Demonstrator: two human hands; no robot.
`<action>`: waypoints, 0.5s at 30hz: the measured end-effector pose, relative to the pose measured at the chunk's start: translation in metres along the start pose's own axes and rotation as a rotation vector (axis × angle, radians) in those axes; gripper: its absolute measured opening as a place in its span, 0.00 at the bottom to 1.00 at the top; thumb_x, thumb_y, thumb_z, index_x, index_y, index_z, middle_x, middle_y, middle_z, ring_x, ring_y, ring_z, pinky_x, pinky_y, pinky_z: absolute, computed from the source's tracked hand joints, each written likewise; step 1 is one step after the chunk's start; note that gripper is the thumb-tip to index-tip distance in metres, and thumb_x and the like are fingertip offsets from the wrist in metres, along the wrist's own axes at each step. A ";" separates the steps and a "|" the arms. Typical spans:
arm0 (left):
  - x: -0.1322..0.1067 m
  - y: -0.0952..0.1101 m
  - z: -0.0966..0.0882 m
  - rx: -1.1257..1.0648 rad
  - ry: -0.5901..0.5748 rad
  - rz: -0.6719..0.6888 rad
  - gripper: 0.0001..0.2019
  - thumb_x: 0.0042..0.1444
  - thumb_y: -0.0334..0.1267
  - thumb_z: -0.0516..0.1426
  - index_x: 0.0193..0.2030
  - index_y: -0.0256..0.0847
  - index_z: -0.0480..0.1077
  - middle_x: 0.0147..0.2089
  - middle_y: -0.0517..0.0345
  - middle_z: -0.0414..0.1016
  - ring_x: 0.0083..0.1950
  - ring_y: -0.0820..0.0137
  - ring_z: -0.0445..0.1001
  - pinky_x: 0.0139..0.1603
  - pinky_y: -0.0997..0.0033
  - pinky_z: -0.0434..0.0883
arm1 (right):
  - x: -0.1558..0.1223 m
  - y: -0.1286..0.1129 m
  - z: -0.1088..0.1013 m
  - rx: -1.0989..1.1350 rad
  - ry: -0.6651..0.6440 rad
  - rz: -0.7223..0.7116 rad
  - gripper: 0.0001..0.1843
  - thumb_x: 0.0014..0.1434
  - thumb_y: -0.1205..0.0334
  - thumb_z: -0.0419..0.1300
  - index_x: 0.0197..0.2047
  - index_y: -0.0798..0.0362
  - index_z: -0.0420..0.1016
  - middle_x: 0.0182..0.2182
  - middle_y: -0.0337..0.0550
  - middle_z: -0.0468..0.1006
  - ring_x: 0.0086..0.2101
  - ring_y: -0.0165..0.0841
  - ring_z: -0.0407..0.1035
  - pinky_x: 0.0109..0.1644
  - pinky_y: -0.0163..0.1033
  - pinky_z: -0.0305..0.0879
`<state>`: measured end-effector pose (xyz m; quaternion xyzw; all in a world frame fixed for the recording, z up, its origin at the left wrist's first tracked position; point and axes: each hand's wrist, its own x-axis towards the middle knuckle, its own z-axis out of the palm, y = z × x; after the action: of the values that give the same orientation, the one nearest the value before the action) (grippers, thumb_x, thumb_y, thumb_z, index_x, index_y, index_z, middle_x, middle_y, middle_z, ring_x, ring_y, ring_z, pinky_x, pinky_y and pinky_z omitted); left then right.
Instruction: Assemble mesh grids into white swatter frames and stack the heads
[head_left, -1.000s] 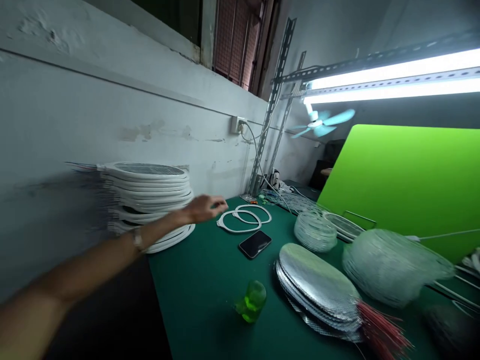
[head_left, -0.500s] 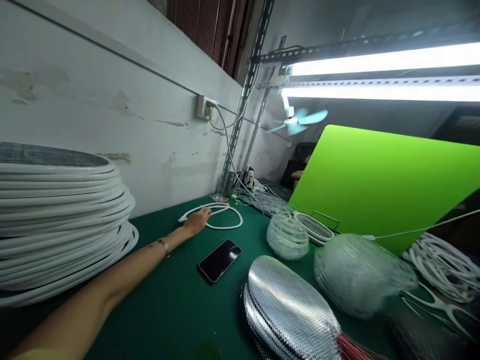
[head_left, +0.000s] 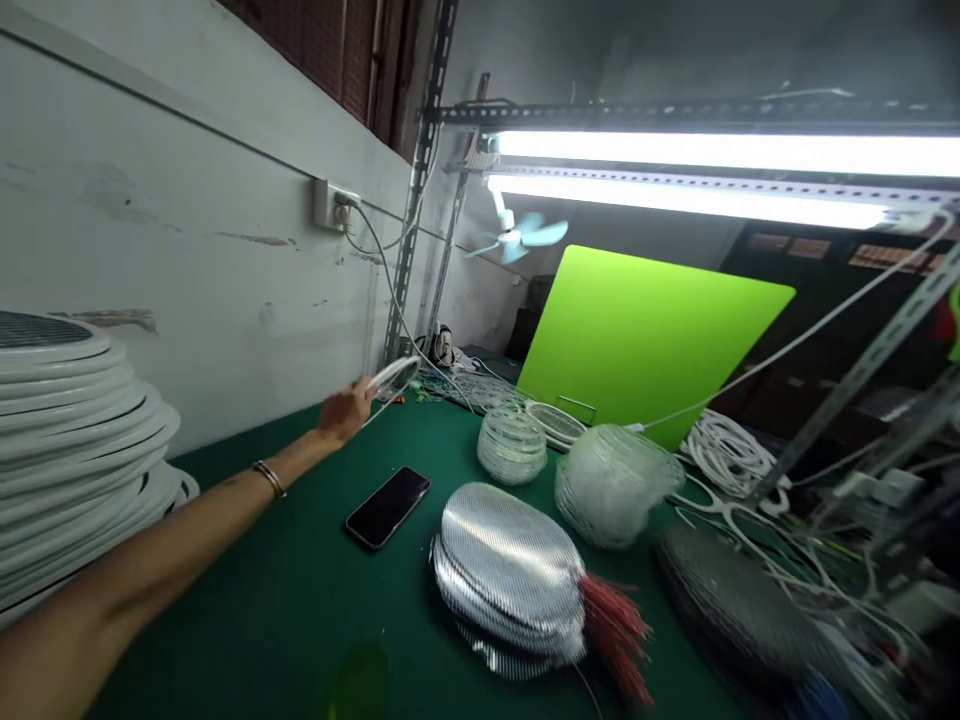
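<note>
Left hand (head_left: 345, 412) out at full reach, wrist bracelet (head_left: 268, 478) showing; fingers closed around the edge of a white plastic ring (head_left: 395, 374), which is held up off the mat, tilted, beyond the phone. Black phone (head_left: 388, 507) lies face up on the green bench mat (head_left: 262, 625), the landmark here. Left of the phone: stack of white oval frames (head_left: 67, 440). Nearer and right of it: stack of silver mesh ovals (head_left: 506, 560), with red wires (head_left: 615, 635) fanning from one end. Farther right: two rounded wire-mesh bundles (head_left: 511, 447) (head_left: 615, 485), in front of a lime-green board (head_left: 637, 340).
</note>
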<state>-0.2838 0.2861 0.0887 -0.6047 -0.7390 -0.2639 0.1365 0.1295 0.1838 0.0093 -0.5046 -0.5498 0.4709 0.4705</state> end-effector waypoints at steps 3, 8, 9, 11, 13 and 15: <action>-0.046 0.052 -0.073 -0.034 0.087 0.157 0.17 0.70 0.46 0.42 0.52 0.38 0.64 0.40 0.52 0.76 0.36 0.65 0.76 0.32 0.72 0.69 | -0.070 -0.006 -0.001 0.121 0.101 0.110 0.38 0.34 0.32 0.62 0.51 0.30 0.73 0.45 0.44 0.80 0.50 0.57 0.71 0.35 0.60 0.76; -0.224 0.167 -0.138 -0.276 0.247 0.944 0.11 0.67 0.29 0.46 0.48 0.35 0.68 0.37 0.53 0.77 0.31 0.72 0.76 0.32 0.74 0.74 | -0.192 -0.034 -0.001 0.340 0.205 0.224 0.42 0.47 0.24 0.52 0.56 0.44 0.68 0.53 0.51 0.75 0.52 0.50 0.70 0.49 0.56 0.72; -0.262 0.185 -0.137 -0.295 0.195 1.020 0.13 0.65 0.27 0.45 0.50 0.31 0.68 0.38 0.49 0.78 0.33 0.69 0.77 0.34 0.71 0.76 | -0.205 -0.040 -0.001 0.423 0.263 0.242 0.41 0.50 0.26 0.53 0.57 0.46 0.67 0.55 0.51 0.74 0.53 0.48 0.70 0.51 0.54 0.71; -0.330 0.214 -0.122 -0.376 0.120 1.037 0.15 0.63 0.24 0.44 0.48 0.29 0.70 0.36 0.46 0.79 0.33 0.67 0.78 0.33 0.70 0.78 | -0.222 -0.043 -0.003 0.542 0.419 0.311 0.38 0.51 0.34 0.61 0.58 0.48 0.65 0.55 0.49 0.74 0.50 0.44 0.72 0.51 0.48 0.71; -0.378 0.231 -0.102 -0.404 0.076 1.019 0.17 0.61 0.23 0.43 0.49 0.25 0.70 0.44 0.39 0.79 0.45 0.62 0.80 0.45 0.66 0.79 | -0.234 -0.035 -0.012 0.560 0.540 0.434 0.37 0.48 0.41 0.67 0.56 0.50 0.66 0.52 0.47 0.76 0.45 0.41 0.75 0.45 0.43 0.74; -0.402 0.238 -0.089 -0.409 0.053 1.025 0.18 0.59 0.23 0.44 0.50 0.22 0.70 0.50 0.34 0.77 0.54 0.55 0.76 0.54 0.61 0.76 | -0.246 -0.018 -0.028 0.548 0.595 0.537 0.36 0.45 0.41 0.69 0.52 0.53 0.70 0.45 0.46 0.79 0.38 0.39 0.75 0.38 0.40 0.75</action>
<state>0.0286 -0.0630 0.0062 -0.8944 -0.2800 -0.3168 0.1458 0.1672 -0.0612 0.0204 -0.5989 -0.0972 0.5384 0.5848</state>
